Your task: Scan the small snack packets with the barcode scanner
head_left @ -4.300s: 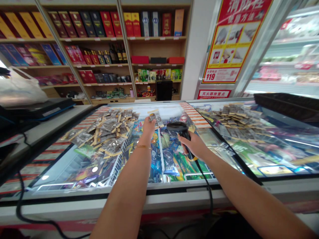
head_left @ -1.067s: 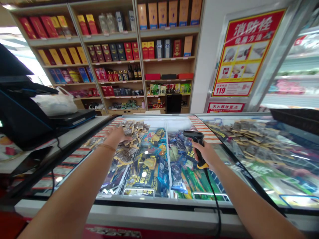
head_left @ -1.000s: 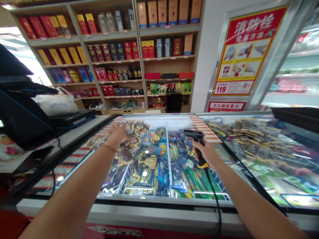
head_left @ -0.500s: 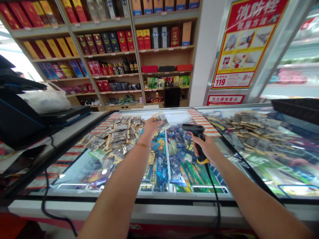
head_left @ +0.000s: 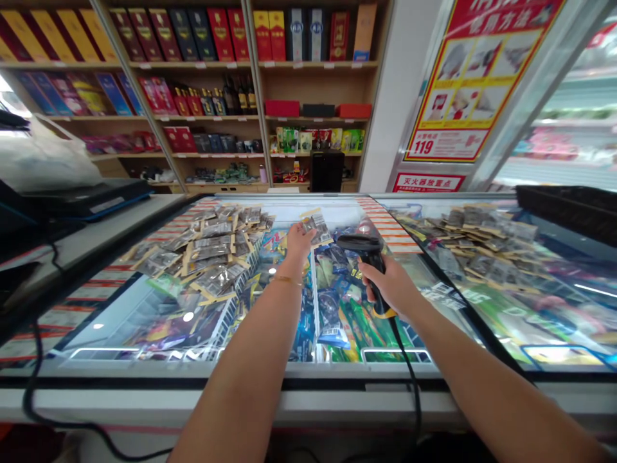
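My left hand (head_left: 299, 239) is closed on the edge of a small clear snack packet (head_left: 318, 226) with a tan border, held over the freezer's glass top. In my right hand (head_left: 385, 281) is a black and yellow barcode scanner (head_left: 373, 273), gripped by its handle, with its head turned left toward the packet. A black cable runs down from the scanner's base. To the left of my left hand, a pile of similar packets (head_left: 212, 244) lies on the glass. Another heap of packets (head_left: 482, 238) lies to the right of the scanner.
Under the glass of the chest freezer (head_left: 308, 384), colourful packaged goods show. A black tray (head_left: 569, 209) sits at the right. At the left are a scale-like device (head_left: 101, 199) and a white plastic bag (head_left: 43, 154). Shelves (head_left: 193, 119) of boxes stand behind.
My left hand has shifted slightly right with the packet, and the packet is turned more toward the scanner. The scanner has moved a little left in the picture. The view has tilted downward.
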A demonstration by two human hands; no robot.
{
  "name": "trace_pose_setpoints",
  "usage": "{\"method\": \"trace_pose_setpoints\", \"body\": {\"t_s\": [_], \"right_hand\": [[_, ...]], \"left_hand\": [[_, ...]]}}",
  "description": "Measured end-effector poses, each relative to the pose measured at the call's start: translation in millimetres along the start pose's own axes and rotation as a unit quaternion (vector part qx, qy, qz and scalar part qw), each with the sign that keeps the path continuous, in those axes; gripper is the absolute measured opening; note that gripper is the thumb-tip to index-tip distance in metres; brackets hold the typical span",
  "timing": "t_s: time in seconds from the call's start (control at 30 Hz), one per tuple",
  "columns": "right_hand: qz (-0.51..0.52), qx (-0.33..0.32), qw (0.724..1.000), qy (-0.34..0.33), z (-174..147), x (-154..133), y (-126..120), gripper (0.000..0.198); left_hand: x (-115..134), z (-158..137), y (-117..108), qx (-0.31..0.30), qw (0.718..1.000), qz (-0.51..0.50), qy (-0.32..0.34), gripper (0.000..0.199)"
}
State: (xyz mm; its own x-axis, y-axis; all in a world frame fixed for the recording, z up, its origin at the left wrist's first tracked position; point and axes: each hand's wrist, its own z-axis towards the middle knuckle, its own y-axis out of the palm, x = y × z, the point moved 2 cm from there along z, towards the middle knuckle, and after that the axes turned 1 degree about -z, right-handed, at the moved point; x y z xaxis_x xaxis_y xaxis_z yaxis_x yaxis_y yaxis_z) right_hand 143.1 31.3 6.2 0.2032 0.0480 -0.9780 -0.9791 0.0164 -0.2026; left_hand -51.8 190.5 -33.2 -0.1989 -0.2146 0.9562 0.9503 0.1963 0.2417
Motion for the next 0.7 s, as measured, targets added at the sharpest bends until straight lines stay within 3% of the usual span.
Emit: {"method": "trace_pose_setpoints", "body": {"t_s": [0.1,0.4,0.7], "right_hand": [[-0.010,-0.003,1.000,0.003,-0.2,2.2,1.2,0.027],[-0.017,-0.004,1.000,-0.007,-2.4,-0.4,1.1,0.025],[-0.023,0.000,1.000,0.004,-3.2,-0.4,1.0,0.026]], "left_hand": [[0.5,-1.1,0.1,-0.005,1.000,-0.017,-0.010,0.032],[-3.1,-1.4,0.1,-0.012,1.000,-0.024,0.016,0.039],[-2.7,-1.3,0.0,-0.009,1.000,-0.002,0.021,0.035]]}}
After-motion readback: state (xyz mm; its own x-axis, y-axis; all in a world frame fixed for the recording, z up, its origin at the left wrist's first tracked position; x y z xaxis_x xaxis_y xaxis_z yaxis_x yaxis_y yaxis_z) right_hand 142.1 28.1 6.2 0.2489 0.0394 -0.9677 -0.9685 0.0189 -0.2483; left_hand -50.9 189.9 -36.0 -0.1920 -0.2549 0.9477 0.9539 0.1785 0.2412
